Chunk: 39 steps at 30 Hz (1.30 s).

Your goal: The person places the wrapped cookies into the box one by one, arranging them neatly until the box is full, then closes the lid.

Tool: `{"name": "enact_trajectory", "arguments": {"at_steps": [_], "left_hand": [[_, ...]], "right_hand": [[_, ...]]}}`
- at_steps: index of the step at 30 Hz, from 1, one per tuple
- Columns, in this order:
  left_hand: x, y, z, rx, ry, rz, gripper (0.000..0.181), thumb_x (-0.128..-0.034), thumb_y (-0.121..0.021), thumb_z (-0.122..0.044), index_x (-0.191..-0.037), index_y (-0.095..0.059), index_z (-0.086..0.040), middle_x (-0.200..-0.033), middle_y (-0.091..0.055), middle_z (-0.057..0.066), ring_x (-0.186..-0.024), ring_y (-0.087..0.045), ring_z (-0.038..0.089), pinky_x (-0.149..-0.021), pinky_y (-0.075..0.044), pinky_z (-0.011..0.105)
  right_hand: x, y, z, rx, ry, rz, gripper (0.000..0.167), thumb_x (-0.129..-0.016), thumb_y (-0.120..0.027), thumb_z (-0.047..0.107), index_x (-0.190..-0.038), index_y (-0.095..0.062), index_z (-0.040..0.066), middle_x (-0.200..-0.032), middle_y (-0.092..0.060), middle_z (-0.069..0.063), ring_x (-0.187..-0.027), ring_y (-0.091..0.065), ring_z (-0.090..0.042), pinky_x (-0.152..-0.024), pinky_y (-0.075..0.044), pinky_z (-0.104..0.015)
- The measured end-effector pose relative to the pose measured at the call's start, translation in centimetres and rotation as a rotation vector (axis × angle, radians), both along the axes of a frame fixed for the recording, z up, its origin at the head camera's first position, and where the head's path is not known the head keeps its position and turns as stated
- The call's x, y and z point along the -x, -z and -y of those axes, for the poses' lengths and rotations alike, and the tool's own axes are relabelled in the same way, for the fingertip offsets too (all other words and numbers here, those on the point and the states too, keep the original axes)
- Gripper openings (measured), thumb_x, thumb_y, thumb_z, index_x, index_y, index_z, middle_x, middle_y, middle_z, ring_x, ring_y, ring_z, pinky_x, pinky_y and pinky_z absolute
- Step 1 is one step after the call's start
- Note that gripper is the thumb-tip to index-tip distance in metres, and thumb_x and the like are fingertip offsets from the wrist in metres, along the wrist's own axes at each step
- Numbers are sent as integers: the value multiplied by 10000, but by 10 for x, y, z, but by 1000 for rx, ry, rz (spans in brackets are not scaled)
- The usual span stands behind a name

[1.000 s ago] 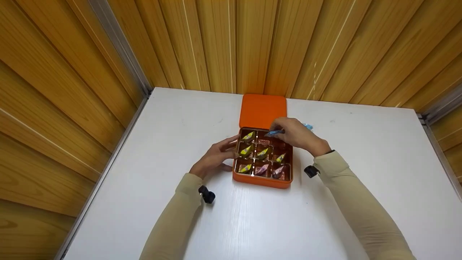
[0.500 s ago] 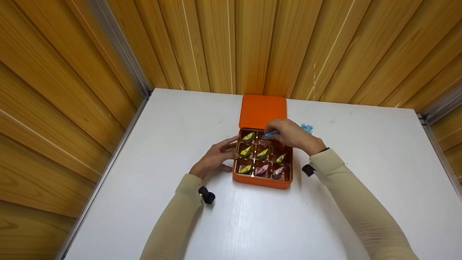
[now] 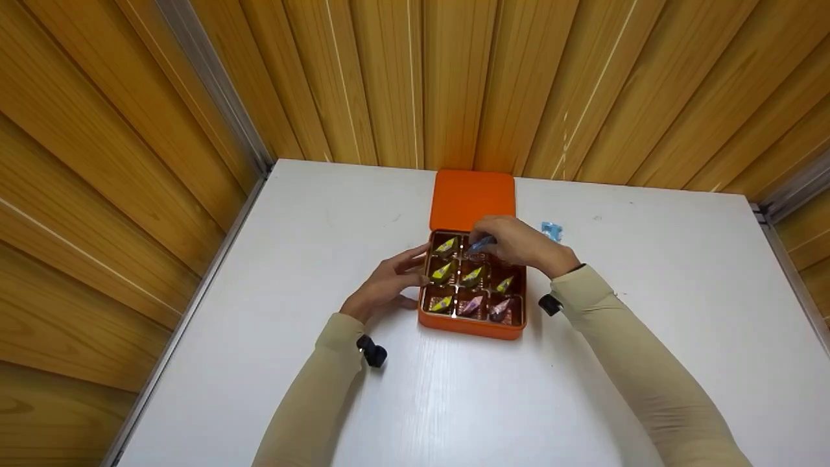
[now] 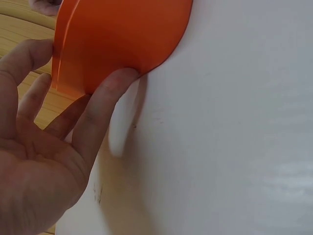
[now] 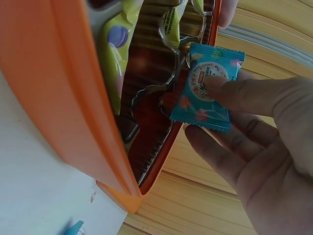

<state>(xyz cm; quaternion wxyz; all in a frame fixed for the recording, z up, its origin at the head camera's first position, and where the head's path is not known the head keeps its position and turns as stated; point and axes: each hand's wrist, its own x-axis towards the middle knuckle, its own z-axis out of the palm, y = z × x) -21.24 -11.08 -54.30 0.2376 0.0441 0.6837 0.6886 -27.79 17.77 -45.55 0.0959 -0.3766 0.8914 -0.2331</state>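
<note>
My right hand (image 3: 519,243) pinches a blue wrapped macaron packet (image 5: 205,88) between thumb and fingers. In the head view the packet is at the back-middle compartment of the orange box (image 3: 470,329). Yellow packets (image 3: 443,271) lie in several compartments, and two pink packets (image 3: 472,305) are in the front row. My left hand (image 3: 386,282) rests against the box's left side. In the left wrist view its thumb and fingers are extended, with tips touching the orange wall (image 4: 122,39). The back-right compartment is partly hidden under my right hand.
Another blue packet (image 3: 552,231) lies on the white table (image 3: 648,259), right of the box. Behind the box the orange lid (image 3: 472,198) is laid back towards the wooden wall (image 3: 454,84).
My right hand has moved slightly left and down with the blue packet, further over the back-middle compartment. The second blue packet shows more fully. My left hand and the box have stayed put.
</note>
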Motion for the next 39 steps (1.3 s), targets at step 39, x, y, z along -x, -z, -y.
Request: {"name": "enact_trajectory", "arguments": {"at_steps": [39], "left_hand": [[0,1,-1,9,12,-25,740,-979,-712,-67,-1609,-479,-377,-1598,-497,66,-1317,-611,269,-649,-636,399]], "right_hand": [[3,9,3,7,-8,-10,151,-977,-727,-33,-1120,-758,5,-1121,-695,-139,-1058,-661,-327,-982,-554,-518]]}}
